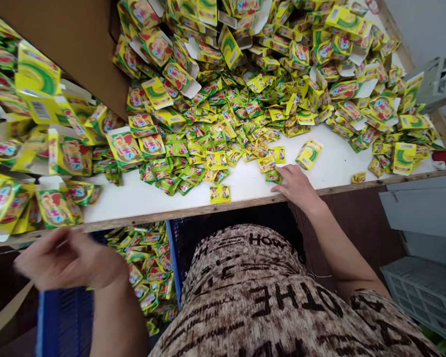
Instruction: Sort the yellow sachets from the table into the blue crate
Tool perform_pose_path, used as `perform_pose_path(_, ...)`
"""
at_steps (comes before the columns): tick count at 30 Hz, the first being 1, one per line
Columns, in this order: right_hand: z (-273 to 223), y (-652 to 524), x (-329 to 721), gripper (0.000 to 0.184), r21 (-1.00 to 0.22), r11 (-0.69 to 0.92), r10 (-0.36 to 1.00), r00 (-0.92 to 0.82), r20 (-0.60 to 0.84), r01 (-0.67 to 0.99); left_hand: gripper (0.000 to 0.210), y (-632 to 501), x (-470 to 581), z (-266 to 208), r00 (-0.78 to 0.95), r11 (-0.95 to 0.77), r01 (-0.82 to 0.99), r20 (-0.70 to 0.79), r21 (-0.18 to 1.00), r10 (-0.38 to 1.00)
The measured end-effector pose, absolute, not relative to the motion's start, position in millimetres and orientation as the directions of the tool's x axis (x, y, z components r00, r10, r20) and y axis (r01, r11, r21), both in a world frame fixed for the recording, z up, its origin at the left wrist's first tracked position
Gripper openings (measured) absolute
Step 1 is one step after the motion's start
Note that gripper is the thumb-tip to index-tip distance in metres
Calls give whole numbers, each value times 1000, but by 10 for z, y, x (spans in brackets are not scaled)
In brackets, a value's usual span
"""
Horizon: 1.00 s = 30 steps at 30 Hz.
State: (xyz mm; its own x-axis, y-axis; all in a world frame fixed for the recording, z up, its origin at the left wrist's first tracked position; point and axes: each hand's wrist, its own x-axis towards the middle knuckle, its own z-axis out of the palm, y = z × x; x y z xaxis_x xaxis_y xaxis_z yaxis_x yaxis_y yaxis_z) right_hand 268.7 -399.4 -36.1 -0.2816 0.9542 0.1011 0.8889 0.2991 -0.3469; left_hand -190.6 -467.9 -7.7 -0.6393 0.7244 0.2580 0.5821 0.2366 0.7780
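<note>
My right hand [298,188] rests on the white tabletop, fingers stretched and thumb apart. Its fingertips touch a small green sachet [273,176], with yellow sachets [266,164] just beyond. To the right of these fingers lies a yellow-green printed box [309,154]. My left hand [69,260] is in front of the table's edge at the left, above a blue crate [65,317]. Its fingers are curled and smeared by motion, so I cannot see whether anything is in them. A lone yellow sachet [220,194] lies near the table's front edge.
Small boxes [230,47] are heaped along the back of the white table [245,186], with sachets in front. A brown cardboard panel [67,44] stands at the left. Filled packets [156,272] lie below the table edge. A grey crate [423,292] stands at lower right.
</note>
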Motion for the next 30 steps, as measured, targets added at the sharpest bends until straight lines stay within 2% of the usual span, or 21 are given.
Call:
perform_pose_path(1, -356, -3986, 2701, 43, -314, 275, 961, -261, 86, 909, 11, -4573, -1683, -64, -631, 97, 648, 461, 755, 624)
perform_pose_path(2, -350, -3975, 2712, 37, -278, 252, 968, -239, 81, 927, 7, -4470, -1428, -70, -571, -47, 674, 561, 737, 599)
perform_pose_path(3, -342, -3964, 2719, 31, -243, 236, 971, -222, 82, 941, 4, -4367, -1151, -94, -485, -175, 640, 570, 748, 663)
perform_pose_path(5, -321, -3958, 2726, 24, -186, 229, 973, -217, 82, 956, 8, -4147, -562, -183, -173, -320, 517, 463, 794, 869)
perform_pose_path(6, -309, -3968, 2729, 23, -171, 233, 972, -223, 76, 957, 10, -4025, -269, -241, -2, -369, 452, 415, 812, 910)
perform_pose_path(8, -286, -4014, 2741, 26, -205, 246, 969, -238, 61, 947, 15, -3758, 273, -362, 243, -436, 362, 368, 824, 898)
perform_pose_path(10, -271, -4074, 2770, 30, -337, 220, 976, -207, 73, 916, 18, -3493, 710, -464, 338, -409, 413, 280, 814, 898)
perform_pose_path(12, -272, -4118, 2810, 32, -547, 85, 996, -56, 71, 833, 23, -3285, 1007, -531, 322, -326, 524, 172, 787, 931)
perform_pose_path(14, -287, -4126, 2848, 31, -753, -117, 988, 152, -23, 648, 25, -3172, 1158, -559, 289, -260, 591, 101, 763, 952)
perform_pose_path(15, -297, -4116, 2861, 30, -826, -196, 969, 231, -83, 529, 24, -3152, 1185, -560, 289, -245, 594, 80, 767, 954)
perform_pose_path(17, -317, -4076, 2861, 30, -912, -252, 942, 299, -154, 325, 26, -3169, 1166, -544, 303, -197, 527, 34, 827, 952)
perform_pose_path(20, -332, -4012, 2794, 30, -958, -205, 948, 282, -144, 201, 26, -3285, 1047, -475, 395, 34, 228, -124, 973, 910)
perform_pose_path(22, -336, -3989, 2725, 30, -961, -195, 959, 243, -146, 196, 24, -3387, 968, -416, 475, 230, 30, -216, 973, 853)
perform_pose_path(24, -346, -3983, 2664, 29, -957, -203, 963, 220, -157, 206, 26, -3483, 920, -371, 503, 334, -71, -256, 940, 826)
perform_pose_path(26, -367, -3984, 2628, 28, -952, -225, 959, 218, -180, 208, 31, -3558, 914, -359, 495, 345, -104, -253, 933, 832)
perform_pose_path(30, -422, -3993, 2610, 26, -949, -240, 946, 268, -182, 206, 32, -3628, 1007, -402, 386, 225, -90, -174, 970, 906)
